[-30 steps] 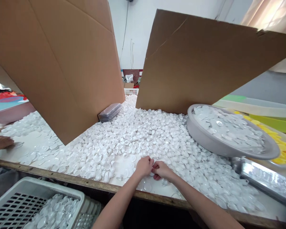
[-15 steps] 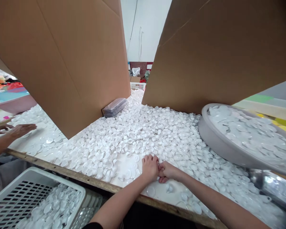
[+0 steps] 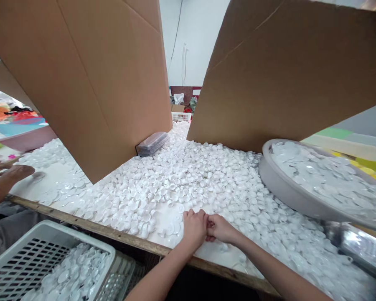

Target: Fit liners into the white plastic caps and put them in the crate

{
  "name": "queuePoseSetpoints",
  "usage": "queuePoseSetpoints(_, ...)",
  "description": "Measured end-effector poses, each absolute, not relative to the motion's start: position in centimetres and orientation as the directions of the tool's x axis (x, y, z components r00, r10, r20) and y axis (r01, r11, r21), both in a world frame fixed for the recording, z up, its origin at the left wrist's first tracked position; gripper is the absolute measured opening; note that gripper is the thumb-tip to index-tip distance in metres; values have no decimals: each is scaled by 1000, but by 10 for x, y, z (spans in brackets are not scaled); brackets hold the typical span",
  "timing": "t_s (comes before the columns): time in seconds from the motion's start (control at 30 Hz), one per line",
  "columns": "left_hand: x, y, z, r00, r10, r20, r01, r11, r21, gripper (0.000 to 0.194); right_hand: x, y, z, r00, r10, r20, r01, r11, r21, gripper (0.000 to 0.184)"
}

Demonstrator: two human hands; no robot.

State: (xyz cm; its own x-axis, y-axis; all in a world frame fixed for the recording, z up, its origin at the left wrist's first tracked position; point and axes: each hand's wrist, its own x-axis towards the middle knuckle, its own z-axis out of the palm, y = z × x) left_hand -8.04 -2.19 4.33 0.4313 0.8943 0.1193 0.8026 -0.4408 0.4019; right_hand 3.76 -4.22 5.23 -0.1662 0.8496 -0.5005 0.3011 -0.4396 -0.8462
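Observation:
My left hand (image 3: 193,228) and my right hand (image 3: 221,229) meet knuckle to knuckle near the table's front edge, both with fingers curled and pressed together. What they pinch between them is hidden. They rest on a small bare patch of white tabletop, ringed by a thick spread of small white plastic caps (image 3: 181,184). A few flat white discs (image 3: 171,229) lie just left of my left hand.
Two big cardboard sheets (image 3: 90,75) (image 3: 285,79) lean over the table. A grey basin (image 3: 288,190) of white discs sits right. A white slotted crate (image 3: 28,255) with discs stands below the wooden table edge (image 3: 119,239). Another person's hand (image 3: 17,172) works at far left.
My hands stay joined at the same spot. The other person's hand at far left has drawn back slightly. The view has shifted a little.

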Motion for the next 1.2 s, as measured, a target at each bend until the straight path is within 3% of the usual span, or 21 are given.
queuePoseSetpoints(0.13,-179,-37,66,114,974,197,915,-180,361,31,28,-50,67,-321,838,-442,268,-367,-891,27)
queuePoseSetpoints(0.2,-247,-41,78,-127,964,234,969,71,236,32,27,-51,62,-225,893,-390,409,-277,-869,25)
queuePoseSetpoints(0.3,-331,-45,94,-427,851,305,901,428,66,38,25,-48,41,-113,983,-145,668,-33,-743,28)
queuePoseSetpoints(0.37,-353,-45,98,-528,782,331,838,543,53,40,21,-44,26,-156,987,-31,749,97,-656,34)
queuePoseSetpoints(0.43,-343,-39,95,-481,827,291,877,451,167,38,15,-39,14,-205,979,-10,781,157,-604,38)
queuePoseSetpoints(0.57,-261,-9,74,-103,991,84,865,48,499,32,3,-28,7,-215,976,-15,823,173,-541,33)
queuePoseSetpoints(0.63,-215,11,62,-31,999,6,866,24,499,36,0,-29,9,-188,982,2,839,161,-520,30)
queuePoseSetpoints(0.7,-180,28,51,-43,999,-29,915,51,400,40,1,-35,13,-156,988,22,843,145,-518,31)
queuePoseSetpoints(0.77,-160,39,40,-63,998,-29,953,68,296,42,7,-46,14,-100,994,49,831,110,-545,34)
queuePoseSetpoints(0.87,-155,48,24,-18,999,30,964,10,265,38,22,-68,10,20,996,92,804,39,-594,36)
queuePoseSetpoints(0.97,-160,46,17,38,985,170,930,-97,355,33,39,-83,-1,119,984,130,783,-13,-622,36)
queuePoseSetpoints(1.07,-151,33,21,147,938,315,781,-305,544,31,52,-86,-7,247,953,175,753,-74,-654,35)
queuePoseSetpoints(1.2,-115,0,22,446,859,252,491,-470,734,25,58,-77,-1,375,899,225,653,-84,-752,31)
